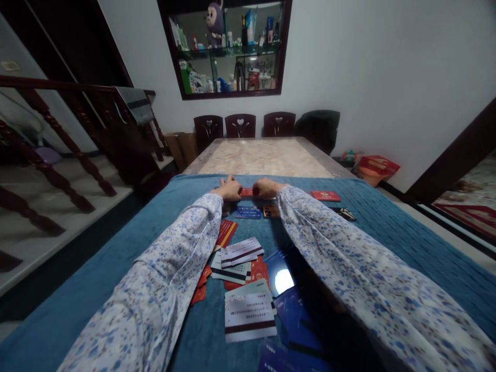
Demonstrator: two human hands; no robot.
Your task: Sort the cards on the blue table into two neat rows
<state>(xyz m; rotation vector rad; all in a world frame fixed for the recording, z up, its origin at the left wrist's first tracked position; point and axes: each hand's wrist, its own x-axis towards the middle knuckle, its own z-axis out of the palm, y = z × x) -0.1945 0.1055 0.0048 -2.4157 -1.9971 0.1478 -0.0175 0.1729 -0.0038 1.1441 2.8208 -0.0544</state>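
Note:
Both my arms, in floral sleeves, stretch far forward over a blue cloth [116, 268] on the table. My left hand [228, 189] and my right hand [267, 188] rest close together at the cloth's far edge, each with fingers curled onto the ends of a red card [246, 192] lying between them. Just nearer than the hands lie a blue card [248, 212] and a dark brown card [270, 211]. Several more cards, red, white and blue, are scattered between my forearms, among them a large white card [249, 316].
A red card [326, 196] and a dark object [344, 213] lie right of my hands. Beyond the cloth is the bare marble tabletop [263, 156], then dark chairs [240, 125] and a wall cabinet [228, 46]. A wooden stair railing [70, 134] runs on the left.

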